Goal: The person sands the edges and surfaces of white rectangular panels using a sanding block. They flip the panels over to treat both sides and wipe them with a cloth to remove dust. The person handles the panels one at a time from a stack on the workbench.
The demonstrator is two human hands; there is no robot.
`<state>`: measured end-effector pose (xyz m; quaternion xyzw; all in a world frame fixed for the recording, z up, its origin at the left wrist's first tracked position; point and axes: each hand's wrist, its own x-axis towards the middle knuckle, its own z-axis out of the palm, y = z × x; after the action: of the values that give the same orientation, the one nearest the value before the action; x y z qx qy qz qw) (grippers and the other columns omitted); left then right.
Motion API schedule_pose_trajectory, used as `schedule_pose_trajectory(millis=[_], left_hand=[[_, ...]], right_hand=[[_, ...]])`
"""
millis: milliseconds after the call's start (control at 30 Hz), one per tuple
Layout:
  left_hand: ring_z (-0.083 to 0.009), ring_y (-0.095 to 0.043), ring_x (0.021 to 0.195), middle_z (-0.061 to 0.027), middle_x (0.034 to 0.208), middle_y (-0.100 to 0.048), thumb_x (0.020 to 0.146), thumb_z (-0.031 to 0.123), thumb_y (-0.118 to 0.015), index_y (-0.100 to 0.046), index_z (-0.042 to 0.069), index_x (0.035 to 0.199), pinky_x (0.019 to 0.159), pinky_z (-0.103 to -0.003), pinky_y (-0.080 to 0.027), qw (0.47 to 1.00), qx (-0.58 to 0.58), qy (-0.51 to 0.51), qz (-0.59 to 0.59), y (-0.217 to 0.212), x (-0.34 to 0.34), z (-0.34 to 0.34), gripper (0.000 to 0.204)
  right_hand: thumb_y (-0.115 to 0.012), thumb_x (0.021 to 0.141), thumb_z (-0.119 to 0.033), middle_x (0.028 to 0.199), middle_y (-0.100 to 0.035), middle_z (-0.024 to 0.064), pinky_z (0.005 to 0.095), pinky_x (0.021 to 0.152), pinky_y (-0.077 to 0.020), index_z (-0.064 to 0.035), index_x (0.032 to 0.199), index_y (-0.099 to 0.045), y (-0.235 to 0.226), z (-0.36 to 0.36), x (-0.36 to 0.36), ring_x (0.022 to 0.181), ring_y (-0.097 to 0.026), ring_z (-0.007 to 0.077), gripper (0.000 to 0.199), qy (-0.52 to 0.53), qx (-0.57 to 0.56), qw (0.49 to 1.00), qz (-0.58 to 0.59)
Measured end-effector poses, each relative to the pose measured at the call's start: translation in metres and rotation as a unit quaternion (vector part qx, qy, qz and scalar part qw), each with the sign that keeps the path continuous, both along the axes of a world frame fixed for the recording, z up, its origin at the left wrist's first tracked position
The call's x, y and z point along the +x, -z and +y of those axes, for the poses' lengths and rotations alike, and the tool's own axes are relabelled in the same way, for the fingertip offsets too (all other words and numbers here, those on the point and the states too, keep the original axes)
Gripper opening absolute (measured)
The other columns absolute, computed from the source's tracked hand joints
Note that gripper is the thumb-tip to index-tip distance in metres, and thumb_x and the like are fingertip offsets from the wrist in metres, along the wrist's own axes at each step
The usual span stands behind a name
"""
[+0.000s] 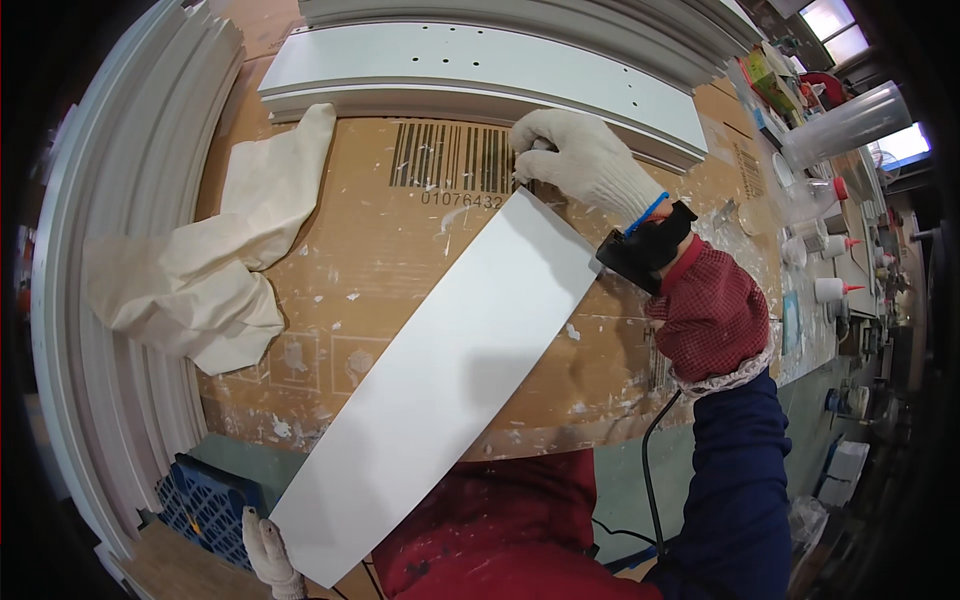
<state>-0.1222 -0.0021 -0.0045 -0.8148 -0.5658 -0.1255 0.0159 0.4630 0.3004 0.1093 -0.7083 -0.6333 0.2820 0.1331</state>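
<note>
A long white board point(440, 385) lies slanted over the cardboard-covered table, its near end reaching past the front edge. At that near end, my left hand point(268, 557), in a white glove with dark fingertips, grips the board's left side; its thumb and palm are mostly hidden. Just beyond the far end of the board is my right hand point(585, 165), in a white knitted glove. Its fingers are curled together around something small and greyish that I cannot make out. A black strap device point(650, 245) sits on my right wrist.
Crumpled cream cloth point(225, 245) lies on the cardboard point(360, 270) to the left. White boards with drilled holes point(480, 65) are stacked at the back. Long grey-white mouldings point(120, 300) line the left side. Bottles point(830, 290) stand at right; a blue crate point(205, 510) is below left.
</note>
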Motion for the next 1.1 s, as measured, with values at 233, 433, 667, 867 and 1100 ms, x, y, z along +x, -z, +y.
schedule_pose_trajectory(millis=[233,433,667,867,1100], left_hand=[[-0.0379,-0.055,0.12,-0.0249,0.138,-0.048,0.098,0.004,-0.053,-0.04,0.009,0.144,0.097,-0.042,-0.049,1.0,0.003,0.0,0.008,0.006,-0.009,-0.003,0.048],[-0.0375,-0.052,0.123,-0.024,0.139,-0.047,0.098,0.005,-0.052,-0.04,0.01,0.144,0.099,-0.042,-0.048,1.0,-0.004,-0.007,0.014,0.013,-0.02,-0.004,0.048],[-0.04,-0.054,0.122,-0.0258,0.139,-0.047,0.097,0.005,-0.053,-0.038,0.008,0.145,0.099,-0.044,-0.048,0.999,0.017,0.034,0.025,0.0,0.002,0.009,0.05],[-0.0422,-0.054,0.121,-0.0281,0.138,-0.047,0.096,0.006,-0.055,-0.038,0.005,0.144,0.097,-0.045,-0.048,0.998,0.021,0.029,0.046,-0.005,0.001,0.002,0.051],[-0.0432,-0.052,0.122,-0.0297,0.138,-0.045,0.093,0.011,-0.059,-0.036,0.005,0.146,0.099,-0.046,-0.047,0.999,-0.013,0.011,0.038,-0.003,-0.004,0.004,0.057]], right_hand=[[-0.063,0.079,-0.018,0.089,-0.069,0.0118,0.0366,0.072,-0.0532,-0.005,0.098,-0.066,0.002,0.0,0.001,0.079,-0.067,0.0255,0.024,0.024,0.0,1.0,0.011],[-0.062,0.079,-0.018,0.086,-0.068,0.0113,0.0376,0.071,-0.0528,-0.0061,0.096,-0.067,0.009,-0.001,0.006,0.077,-0.066,0.0257,0.021,-0.017,0.057,0.997,-0.054],[-0.063,0.08,-0.013,0.081,-0.066,0.0083,0.03,0.064,-0.0538,-0.0018,0.1,-0.066,0.004,-0.001,0.003,0.07,-0.067,0.0175,0.024,-0.031,0.035,0.995,-0.089],[-0.062,0.077,-0.017,0.082,-0.067,0.008,0.034,0.068,-0.0532,-0.0046,0.093,-0.067,-0.001,-0.003,-0.002,0.072,-0.066,0.0209,0.021,0.018,0.019,0.999,0.022],[-0.062,0.079,-0.015,0.076,-0.066,0.006,0.0301,0.064,-0.053,-0.0018,0.094,-0.065,0.004,-0.002,0.009,0.069,-0.066,0.0153,0.02,-0.044,0.03,0.995,-0.084]])
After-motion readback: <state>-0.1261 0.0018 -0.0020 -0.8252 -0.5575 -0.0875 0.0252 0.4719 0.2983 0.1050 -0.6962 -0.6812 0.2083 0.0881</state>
